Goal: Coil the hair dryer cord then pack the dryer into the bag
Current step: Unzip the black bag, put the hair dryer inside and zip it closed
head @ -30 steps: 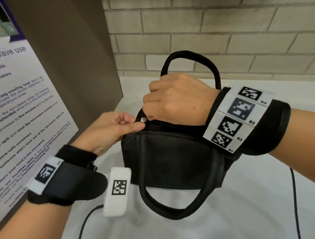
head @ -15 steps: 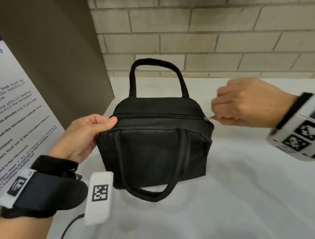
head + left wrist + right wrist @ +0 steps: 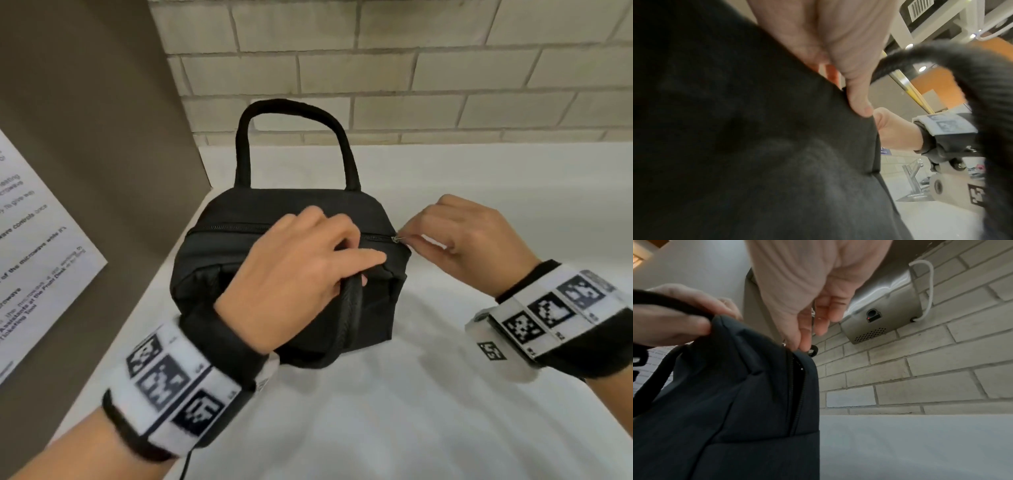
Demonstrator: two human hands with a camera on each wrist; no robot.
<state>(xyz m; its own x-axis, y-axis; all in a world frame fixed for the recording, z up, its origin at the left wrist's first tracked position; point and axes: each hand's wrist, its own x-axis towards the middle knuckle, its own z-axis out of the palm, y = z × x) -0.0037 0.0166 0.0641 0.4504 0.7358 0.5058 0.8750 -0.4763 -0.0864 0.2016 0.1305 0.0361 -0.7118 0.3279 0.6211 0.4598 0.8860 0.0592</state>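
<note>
Black bag [image 3: 287,212] zipped, contents hidden; L hand [image 3: 294,270] grips front handle [image 3: 346,322], R hand [image 3: 459,240] pinches zipper pull [image 3: 396,238].

Three views: one head camera, two wrist cameras.
Head: high, facing forward and down over the black bag [image 3: 294,274] on the white counter [image 3: 445,394], brick wall [image 3: 445,68] beyond. Left wrist: pressed close against the bag's front, facing rightward. Right wrist: low at the bag's right end, facing up toward the wall. All three share the bag and both hands.
</note>
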